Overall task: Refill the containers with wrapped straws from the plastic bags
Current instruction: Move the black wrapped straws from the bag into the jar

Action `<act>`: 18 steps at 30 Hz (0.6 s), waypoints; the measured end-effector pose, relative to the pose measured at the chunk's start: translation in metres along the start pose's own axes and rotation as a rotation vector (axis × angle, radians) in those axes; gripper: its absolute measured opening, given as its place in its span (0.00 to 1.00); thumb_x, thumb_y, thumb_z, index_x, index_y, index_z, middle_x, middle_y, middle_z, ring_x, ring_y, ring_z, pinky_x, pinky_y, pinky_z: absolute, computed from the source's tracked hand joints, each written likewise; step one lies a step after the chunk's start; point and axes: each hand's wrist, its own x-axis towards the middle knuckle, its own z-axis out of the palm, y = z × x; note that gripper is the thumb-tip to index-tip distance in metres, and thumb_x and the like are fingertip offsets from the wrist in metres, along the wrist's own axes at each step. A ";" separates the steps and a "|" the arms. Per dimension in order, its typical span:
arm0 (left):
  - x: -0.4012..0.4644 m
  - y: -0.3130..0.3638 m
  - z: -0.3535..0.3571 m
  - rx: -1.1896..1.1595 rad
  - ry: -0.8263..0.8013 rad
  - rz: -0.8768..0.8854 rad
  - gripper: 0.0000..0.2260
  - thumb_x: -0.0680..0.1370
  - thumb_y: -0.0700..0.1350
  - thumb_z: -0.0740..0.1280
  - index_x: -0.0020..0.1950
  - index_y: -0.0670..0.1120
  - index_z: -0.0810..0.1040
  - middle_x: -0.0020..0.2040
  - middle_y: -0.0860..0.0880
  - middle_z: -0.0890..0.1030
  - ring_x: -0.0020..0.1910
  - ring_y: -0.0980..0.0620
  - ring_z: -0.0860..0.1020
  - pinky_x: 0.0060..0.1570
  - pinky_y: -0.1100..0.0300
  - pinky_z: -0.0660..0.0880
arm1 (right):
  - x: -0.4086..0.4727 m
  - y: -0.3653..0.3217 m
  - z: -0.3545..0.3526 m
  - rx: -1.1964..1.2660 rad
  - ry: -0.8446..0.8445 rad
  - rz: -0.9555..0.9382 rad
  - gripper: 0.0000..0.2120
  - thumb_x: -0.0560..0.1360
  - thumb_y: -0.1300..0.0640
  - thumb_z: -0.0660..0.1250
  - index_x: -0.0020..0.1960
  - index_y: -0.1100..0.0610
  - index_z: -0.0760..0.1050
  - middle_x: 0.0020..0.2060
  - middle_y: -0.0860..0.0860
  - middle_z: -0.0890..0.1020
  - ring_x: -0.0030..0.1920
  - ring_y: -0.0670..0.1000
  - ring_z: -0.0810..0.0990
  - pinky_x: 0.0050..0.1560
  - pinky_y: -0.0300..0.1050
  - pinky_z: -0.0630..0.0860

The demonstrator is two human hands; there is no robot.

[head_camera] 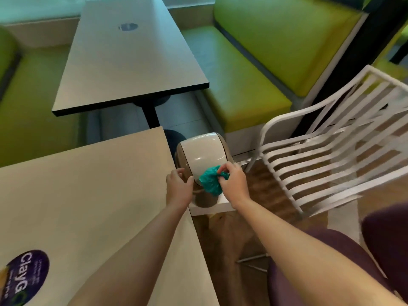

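One crumpled teal plastic bag (210, 181), pinched in the right hand (231, 181), hung at the swing-lid bin (202, 154) lower centre; left hand (179, 186) pressed the lid. No straws or containers showed; refilling seemed finished.

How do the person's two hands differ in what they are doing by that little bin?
The right hand pinches a crumpled teal plastic bag, fingers curled into it; the left hand holds no bag and rests against the side of the small swing-lid bin. The right hand is over the bin's near edge, while the left hand lies beside the table edge. Both are bare and reach toward the bin.
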 end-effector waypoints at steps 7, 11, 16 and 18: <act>0.027 -0.004 0.023 0.233 0.099 0.023 0.25 0.80 0.51 0.64 0.74 0.50 0.60 0.71 0.48 0.67 0.66 0.46 0.72 0.56 0.49 0.74 | 0.032 0.009 0.026 -0.135 0.044 -0.078 0.07 0.77 0.63 0.66 0.48 0.52 0.71 0.51 0.46 0.69 0.53 0.43 0.69 0.55 0.35 0.73; 0.029 -0.011 0.030 0.286 0.119 0.039 0.22 0.81 0.50 0.62 0.74 0.52 0.60 0.69 0.48 0.68 0.63 0.46 0.74 0.51 0.49 0.75 | 0.043 0.019 0.043 -0.167 0.023 -0.034 0.05 0.78 0.61 0.65 0.49 0.53 0.70 0.51 0.47 0.68 0.51 0.44 0.69 0.57 0.39 0.74; 0.028 -0.013 0.032 0.273 0.126 0.037 0.22 0.81 0.50 0.62 0.74 0.52 0.60 0.68 0.47 0.69 0.61 0.46 0.75 0.51 0.48 0.77 | 0.053 0.032 0.061 -0.302 -0.244 -0.003 0.15 0.80 0.56 0.63 0.66 0.58 0.71 0.62 0.51 0.70 0.59 0.53 0.76 0.61 0.48 0.75; 0.028 -0.014 0.031 0.270 0.109 0.029 0.23 0.81 0.49 0.63 0.74 0.52 0.60 0.68 0.47 0.69 0.62 0.45 0.75 0.52 0.48 0.76 | 0.053 0.033 0.062 -0.364 -0.291 -0.019 0.17 0.81 0.56 0.62 0.68 0.58 0.70 0.64 0.53 0.71 0.60 0.55 0.76 0.62 0.50 0.74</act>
